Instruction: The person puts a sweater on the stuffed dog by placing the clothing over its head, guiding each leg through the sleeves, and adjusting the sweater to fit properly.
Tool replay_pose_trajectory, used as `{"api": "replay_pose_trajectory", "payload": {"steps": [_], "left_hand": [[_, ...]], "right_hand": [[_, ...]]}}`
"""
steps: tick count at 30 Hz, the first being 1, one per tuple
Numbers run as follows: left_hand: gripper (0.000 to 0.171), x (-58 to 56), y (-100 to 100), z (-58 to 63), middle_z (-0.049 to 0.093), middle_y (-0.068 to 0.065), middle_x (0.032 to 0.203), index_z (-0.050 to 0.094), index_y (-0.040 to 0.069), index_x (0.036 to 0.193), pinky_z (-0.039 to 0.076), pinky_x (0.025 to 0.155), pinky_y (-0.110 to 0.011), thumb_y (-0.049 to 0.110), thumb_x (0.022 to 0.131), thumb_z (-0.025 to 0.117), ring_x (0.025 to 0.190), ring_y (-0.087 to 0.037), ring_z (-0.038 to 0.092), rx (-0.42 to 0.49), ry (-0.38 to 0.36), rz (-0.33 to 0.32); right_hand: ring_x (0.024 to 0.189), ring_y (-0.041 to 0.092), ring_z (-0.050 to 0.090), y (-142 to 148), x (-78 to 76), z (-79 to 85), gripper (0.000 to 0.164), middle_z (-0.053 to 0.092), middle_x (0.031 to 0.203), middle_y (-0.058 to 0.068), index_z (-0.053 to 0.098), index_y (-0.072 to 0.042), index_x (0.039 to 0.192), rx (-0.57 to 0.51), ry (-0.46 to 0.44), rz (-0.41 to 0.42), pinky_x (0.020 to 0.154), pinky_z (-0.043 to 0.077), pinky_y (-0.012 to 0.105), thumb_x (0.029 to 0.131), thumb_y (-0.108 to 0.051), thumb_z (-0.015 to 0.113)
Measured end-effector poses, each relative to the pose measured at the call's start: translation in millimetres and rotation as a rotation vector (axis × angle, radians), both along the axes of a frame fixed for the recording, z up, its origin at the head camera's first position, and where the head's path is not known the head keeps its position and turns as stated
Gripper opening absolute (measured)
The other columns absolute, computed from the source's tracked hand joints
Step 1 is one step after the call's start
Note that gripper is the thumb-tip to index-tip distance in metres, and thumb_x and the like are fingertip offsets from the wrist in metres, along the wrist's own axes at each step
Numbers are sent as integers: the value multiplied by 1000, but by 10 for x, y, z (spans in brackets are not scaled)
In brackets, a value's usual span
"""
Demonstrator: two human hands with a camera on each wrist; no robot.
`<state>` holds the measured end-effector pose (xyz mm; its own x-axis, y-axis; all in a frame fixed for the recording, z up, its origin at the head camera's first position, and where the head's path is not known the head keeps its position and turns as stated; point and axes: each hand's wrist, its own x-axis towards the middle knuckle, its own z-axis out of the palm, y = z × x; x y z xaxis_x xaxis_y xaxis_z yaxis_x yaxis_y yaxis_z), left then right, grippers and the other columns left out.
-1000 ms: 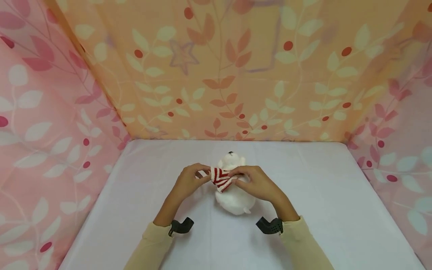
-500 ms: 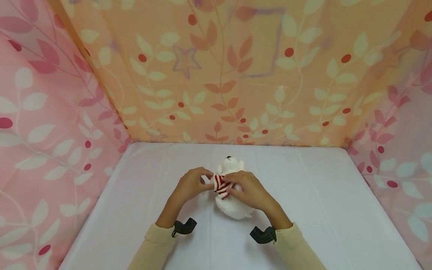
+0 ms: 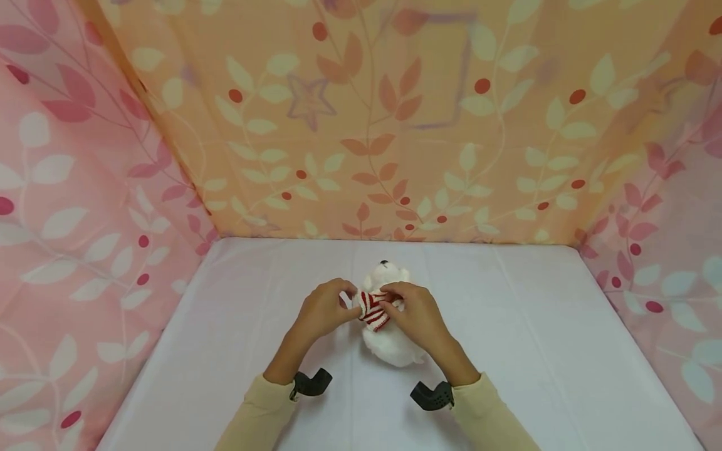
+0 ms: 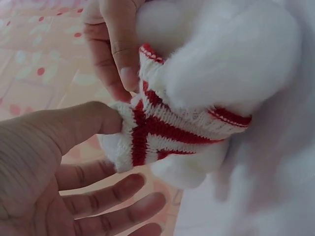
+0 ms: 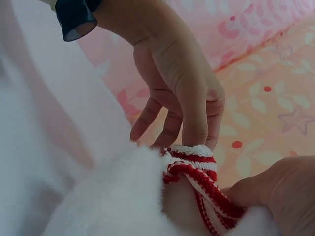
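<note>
A white plush bear (image 3: 392,348) lies on the table, its black nose toward the far side. A knitted sweater (image 3: 373,312) with red and white stripes is on its upper body, partly covered by the hands. My left hand (image 3: 323,311) pinches the cuff on the left between thumb and index finger; the other fingers spread loosely below in the left wrist view. With thumb and fingertips, my right hand (image 3: 418,314) holds the sweater's edge near the bear's neck. In the right wrist view, the sweater (image 5: 209,196) is bunched along that edge, with white body showing beside it.
A white cloth covers the table (image 3: 541,338). Patterned fabric stands behind it as an orange back wall (image 3: 361,125) and pink side walls. Dark wrist cameras (image 3: 313,382) hang inward from both cuffs.
The head view has shifted slightly. My right hand has moved a little left and its fingertips have regripped the sweater edge. My left hand stays at the cuff.
</note>
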<state>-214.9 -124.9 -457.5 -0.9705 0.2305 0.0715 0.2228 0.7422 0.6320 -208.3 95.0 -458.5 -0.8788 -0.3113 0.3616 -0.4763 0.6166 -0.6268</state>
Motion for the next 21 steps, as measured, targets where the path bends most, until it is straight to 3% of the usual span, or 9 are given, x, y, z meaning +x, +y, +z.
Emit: {"api": "replay_pose_trajectory", "payload": {"steps": [4, 11, 16, 21], "left_hand": [[24, 36, 14, 27, 70, 2, 98, 76, 17, 99, 47, 57, -29, 31, 80, 82, 73, -9, 59, -45, 27, 47], [24, 67, 45, 26, 69, 4, 100, 78, 15, 97, 46, 56, -27, 29, 79, 83, 70, -5, 58, -87, 40, -27], [24, 49, 93, -1, 66, 6, 100, 74, 15, 96, 47, 58, -29, 28, 76, 80, 73, -7, 60, -39, 73, -33], [22, 26, 103, -43, 67, 6, 106, 71, 18, 95, 49, 63, -32, 24, 77, 81, 84, -15, 66, 41, 129, -32]], "right_hand": [[79, 14, 64, -21, 3, 5, 25, 71, 88, 0, 76, -4, 107, 28, 14, -20, 72, 54, 37, 84, -9, 83], [76, 15, 65, -43, 7, -43, 20, 69, 86, -2, 78, -7, 102, 82, 78, -31, 71, 51, 37, 82, -9, 85], [76, 19, 66, -53, -4, -59, 17, 70, 88, -1, 80, -11, 98, 171, 145, -29, 72, 49, 40, 82, -11, 85], [78, 20, 66, -27, -9, -16, 19, 69, 91, -1, 79, -10, 101, 235, 125, 12, 77, 51, 42, 83, -10, 83]]}}
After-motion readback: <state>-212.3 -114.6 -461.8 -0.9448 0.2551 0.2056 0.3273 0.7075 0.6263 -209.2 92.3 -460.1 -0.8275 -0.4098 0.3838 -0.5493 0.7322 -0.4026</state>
